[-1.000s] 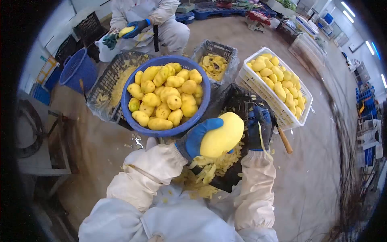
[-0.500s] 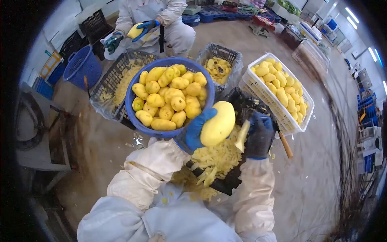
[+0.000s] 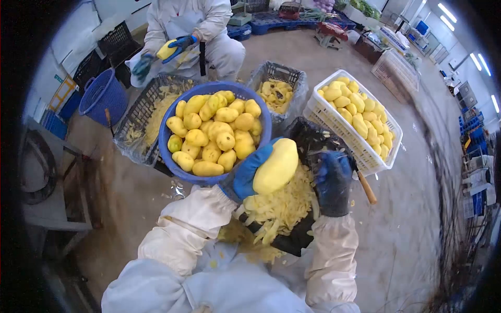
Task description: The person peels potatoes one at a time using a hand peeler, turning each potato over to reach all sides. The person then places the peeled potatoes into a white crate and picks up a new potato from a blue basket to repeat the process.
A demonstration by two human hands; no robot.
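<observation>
A large smooth yellow potato rests in my left hand, gloved in blue, with the fingers around its left side. To its right, my right hand, in a dark blue glove, is closed above the black crate; what it holds is hidden and blurred. Pale peelings lie heaped below the potato in the black crate. Unpeeled potatoes fill a blue round basket at the left. Peeled ones fill a white crate at the right.
A wooden handle sticks out beside the black crate. Lined crates of peelings and pieces stand behind. Across from me a seated co-worker holds a yellow potato. A blue basket is at the left, a metal stand nearer.
The strip of peel by my right hand is gone from there, and a strip now shows lower on the heap. My left hand and the potato have shifted slightly left and down; the view has shifted slightly.
</observation>
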